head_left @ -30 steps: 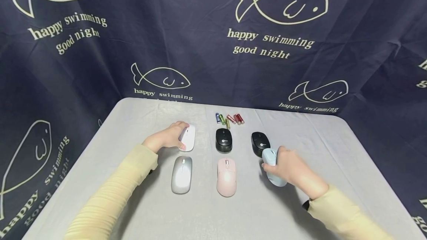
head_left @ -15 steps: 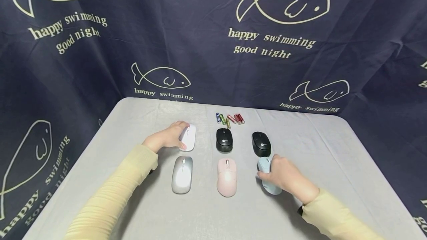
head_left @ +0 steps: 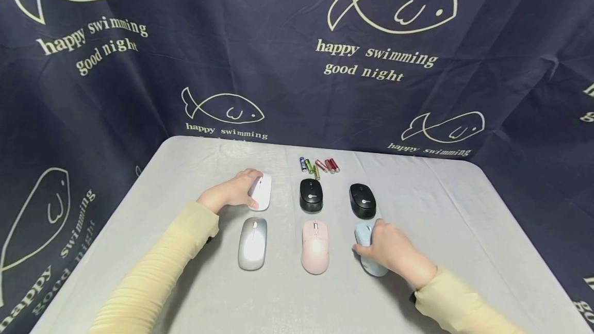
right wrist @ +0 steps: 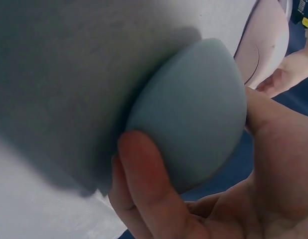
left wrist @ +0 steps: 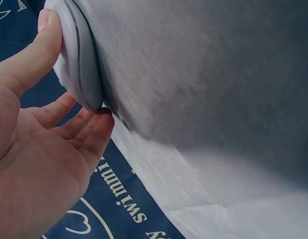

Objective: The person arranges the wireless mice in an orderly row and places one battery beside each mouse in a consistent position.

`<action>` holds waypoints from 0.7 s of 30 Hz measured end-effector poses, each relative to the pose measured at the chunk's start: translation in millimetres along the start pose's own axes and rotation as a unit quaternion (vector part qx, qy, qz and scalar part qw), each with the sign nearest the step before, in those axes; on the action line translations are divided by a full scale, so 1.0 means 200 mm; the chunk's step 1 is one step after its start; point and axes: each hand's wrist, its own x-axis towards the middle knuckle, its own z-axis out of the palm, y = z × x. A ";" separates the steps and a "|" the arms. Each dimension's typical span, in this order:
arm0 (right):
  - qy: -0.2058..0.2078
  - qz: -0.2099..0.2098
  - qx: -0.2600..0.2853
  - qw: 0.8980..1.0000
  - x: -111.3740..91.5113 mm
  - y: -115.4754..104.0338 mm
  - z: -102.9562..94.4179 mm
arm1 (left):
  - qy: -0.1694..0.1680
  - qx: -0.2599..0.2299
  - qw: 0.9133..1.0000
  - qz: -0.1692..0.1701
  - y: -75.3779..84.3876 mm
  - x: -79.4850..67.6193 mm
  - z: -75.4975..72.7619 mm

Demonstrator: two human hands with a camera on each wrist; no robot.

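Observation:
My left hand (head_left: 235,189) grips a white computer mouse (head_left: 262,192) at the left of the back row. In the left wrist view the thumb lies along one side of that mouse (left wrist: 77,55), and the fingertips meet its other end. My right hand (head_left: 394,246) holds a light blue mouse (head_left: 364,233) at the right of the front row, thumb on its left side. Seen from the right wrist, the fingers (right wrist: 144,164) curl against the side of the blue shell (right wrist: 194,109). Part of it is hidden under the hand in the head view.
Two black mice stand behind, one in the middle (head_left: 311,196) and one at right (head_left: 363,201), just beyond the blue mouse. A silver mouse (head_left: 252,244) and a pink mouse (head_left: 315,247) lie in front. Several small batteries (head_left: 320,165) lie at the back of the white-covered table (head_left: 209,151).
My right hand has brought the blue mouse left and toward the front, away from the right black mouse and into line with the pink one. My left hand has stayed on the white mouse.

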 end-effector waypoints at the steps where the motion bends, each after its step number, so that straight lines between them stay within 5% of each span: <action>1: 0.002 0.000 0.000 1.000 0.00 0.00 0.00 | 0.000 0.001 1.000 0.001 0.00 0.00 0.00; 10: -0.006 -0.016 0.008 1.000 -0.01 0.00 -0.01 | -0.003 -0.001 1.000 0.000 0.00 0.00 0.00; 21: -0.024 -0.050 0.016 0.998 0.01 0.03 -0.14 | 0.004 0.001 1.000 0.007 0.00 0.00 0.00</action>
